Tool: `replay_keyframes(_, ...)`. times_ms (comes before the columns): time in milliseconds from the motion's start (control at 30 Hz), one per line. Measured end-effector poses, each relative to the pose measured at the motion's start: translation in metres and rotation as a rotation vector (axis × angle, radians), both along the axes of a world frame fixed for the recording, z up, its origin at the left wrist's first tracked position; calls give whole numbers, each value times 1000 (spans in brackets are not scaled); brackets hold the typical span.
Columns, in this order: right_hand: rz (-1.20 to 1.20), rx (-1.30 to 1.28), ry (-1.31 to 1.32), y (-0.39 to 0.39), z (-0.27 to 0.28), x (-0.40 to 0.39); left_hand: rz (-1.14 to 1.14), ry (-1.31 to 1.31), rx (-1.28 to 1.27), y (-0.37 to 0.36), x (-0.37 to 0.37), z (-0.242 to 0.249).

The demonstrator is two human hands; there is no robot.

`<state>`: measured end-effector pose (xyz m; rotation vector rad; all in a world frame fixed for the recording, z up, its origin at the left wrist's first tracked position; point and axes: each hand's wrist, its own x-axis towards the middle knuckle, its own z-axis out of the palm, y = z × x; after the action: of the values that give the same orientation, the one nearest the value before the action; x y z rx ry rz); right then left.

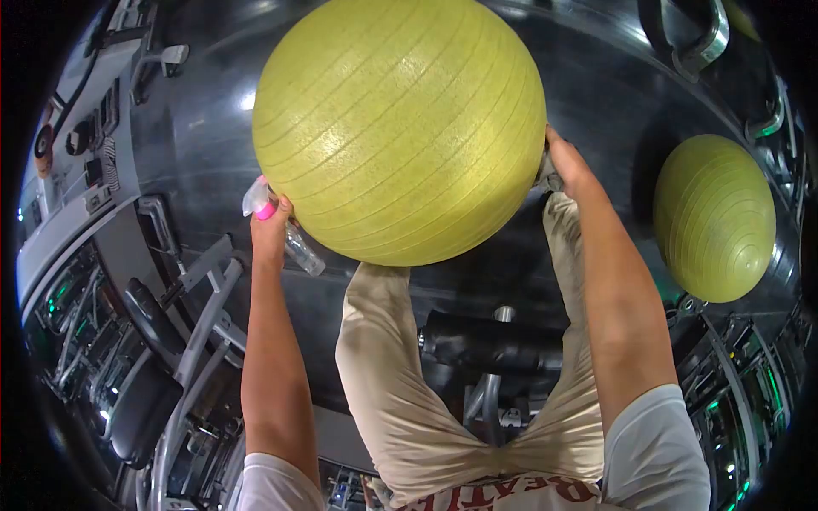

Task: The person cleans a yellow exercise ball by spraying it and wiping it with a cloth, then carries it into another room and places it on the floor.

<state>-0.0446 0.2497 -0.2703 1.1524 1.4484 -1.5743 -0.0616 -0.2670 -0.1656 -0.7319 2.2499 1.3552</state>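
A large yellow-green exercise ball (400, 128) with ridged bands fills the upper middle of the head view, between my two hands. My left hand (271, 223) is closed around a clear spray bottle (302, 252) with a pink collar and a whitish spray head, tilted against the ball's left side. My right hand (569, 163) presses at the ball's right side, its fingertips partly hidden behind the ball. A crumpled grey cloth (550, 176) shows under that hand, between palm and ball.
A second yellow-green exercise ball (716, 220) rests on the dark floor (204, 128) to the right. Grey-framed gym equipment (200, 315) stands at the left. A black padded roller (490, 342) is between my legs. Curved metal legs (700, 47) are at the upper right.
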Motion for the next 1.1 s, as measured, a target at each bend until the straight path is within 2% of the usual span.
replay_keyframes(67,-51,-56,26,2,19,0,78,74,-6,2,6,-3)
replay_keyframes(167,10,85,30,8,75,12,41,-112,8,8,5,34)
replay_keyframes(200,31,255,-26,28,55,33,92,-36,61,26,8,49)
replay_keyframes(267,317,421,-34,56,95,57,70,-171,34,53,10,86)
replay_keyframes(333,531,215,-98,83,137,75,14,-331,27,57,15,97)
replay_keyframes(367,650,498,-203,87,142,95,1,-278,40,65,26,91)
replay_keyframes(400,731,439,-253,93,147,106,-7,-301,29,82,37,84)
replay_keyframes(433,700,531,-251,95,134,135,-19,-323,18,93,49,76)
replay_keyframes(500,630,540,-191,78,130,163,-187,-262,-163,88,94,2)
replay_keyframes(533,588,589,-161,71,131,161,-106,-185,-195,101,95,3)
replay_keyframes(567,547,634,-136,61,131,160,-73,-242,-163,100,89,5)
replay_keyframes(633,507,654,-118,51,137,156,-1,-372,-110,91,75,22)
replay_keyframes(700,473,627,-115,53,151,141,-75,-283,-155,96,66,42)
replay_keyframes(767,414,670,9,54,162,138,-161,-233,-210,101,58,66)
replay_keyframes(800,378,641,47,58,172,133,-128,-244,-179,112,53,87)
replay_keyframes(900,271,634,163,68,202,121,-34,-67,111,136,63,133)
replay_keyframes(967,229,604,235,75,225,109,-22,-69,184,154,80,168)
replay_keyframes(1000,186,621,366,74,235,104,-35,-81,204,162,92,185)
replay_keyframes(1067,139,623,374,66,266,87,-205,-117,141,173,112,218)
replay_keyframes(1100,114,623,381,63,280,79,-443,36,23,162,130,217)
